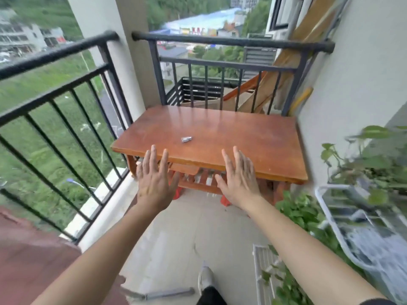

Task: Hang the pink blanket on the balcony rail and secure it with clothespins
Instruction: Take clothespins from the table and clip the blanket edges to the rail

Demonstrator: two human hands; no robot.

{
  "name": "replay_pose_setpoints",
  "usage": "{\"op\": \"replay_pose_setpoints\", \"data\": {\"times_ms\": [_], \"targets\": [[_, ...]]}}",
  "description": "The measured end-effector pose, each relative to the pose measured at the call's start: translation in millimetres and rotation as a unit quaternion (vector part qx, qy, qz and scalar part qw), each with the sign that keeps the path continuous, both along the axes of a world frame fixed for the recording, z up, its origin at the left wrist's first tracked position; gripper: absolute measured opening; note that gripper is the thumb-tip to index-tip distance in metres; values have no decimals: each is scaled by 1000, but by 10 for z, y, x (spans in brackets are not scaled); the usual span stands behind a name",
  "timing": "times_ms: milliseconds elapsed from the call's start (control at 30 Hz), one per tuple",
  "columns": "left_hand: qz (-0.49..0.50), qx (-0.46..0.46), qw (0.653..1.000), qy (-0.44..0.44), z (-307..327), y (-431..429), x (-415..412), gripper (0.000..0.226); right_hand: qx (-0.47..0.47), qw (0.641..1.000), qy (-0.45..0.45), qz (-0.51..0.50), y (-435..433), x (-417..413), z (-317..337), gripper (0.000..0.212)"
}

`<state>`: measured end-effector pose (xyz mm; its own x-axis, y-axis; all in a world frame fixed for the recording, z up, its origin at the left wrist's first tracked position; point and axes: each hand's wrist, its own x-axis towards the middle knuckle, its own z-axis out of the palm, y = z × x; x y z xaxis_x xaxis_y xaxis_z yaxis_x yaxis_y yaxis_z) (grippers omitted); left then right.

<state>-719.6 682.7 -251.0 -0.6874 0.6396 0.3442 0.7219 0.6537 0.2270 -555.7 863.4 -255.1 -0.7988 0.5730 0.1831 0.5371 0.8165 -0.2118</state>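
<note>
Both arms reach forward over the balcony floor, with the backs of the hands toward the camera. The left hand (154, 179) has its fingers straight and slightly spread, and it holds nothing. The right hand (239, 179) is in the same way flat and open, the fingers a little apart, and it is also empty. Both hands hover in front of the near edge of a brown wooden table (220, 128) and do not touch it. On the table top lies a small silvery object (186, 139); it is too small and blurred to say whether it is a clothespin. The balcony rail (55, 55) of dark metal runs along the left side, and a second part of it closes the far end behind the table. In the lower left corner a dull pinkish-red mass covers the bottom of the rail, under the left forearm; it seems to be the pink blanket (33, 256), but the blur does not let me be sure. At the right side stand green leafy plants (363, 164) and a white wire rack (330, 216). Near the bottom edge one light shoe (204, 279) shows on the floor, beside a grey bar (167, 293).
</note>
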Motion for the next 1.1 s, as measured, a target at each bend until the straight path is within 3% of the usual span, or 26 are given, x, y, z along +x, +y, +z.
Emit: {"op": "replay_pose_setpoints", "data": {"times_ms": [400, 600, 867, 1100], "targets": [[62, -161, 979, -112, -373, 1818, -1996, 69, -40, 994, -97, 18, 2177, -2156, -209, 69], [102, -189, 961, -176, -932, 2370, -2725, 68, -77, 978, -155, 115, 2835, -3429, -742, 68], [169, -243, 895, -332, -1754, 2945, -3311, 66, -129, 930, -241, 247, 3240, -4808, -1704, 62], [143, -302, 817, -471, -2362, 3123, -3256, 65, -118, 864, -346, 345, 3355, -5136, -2466, 69]]}}
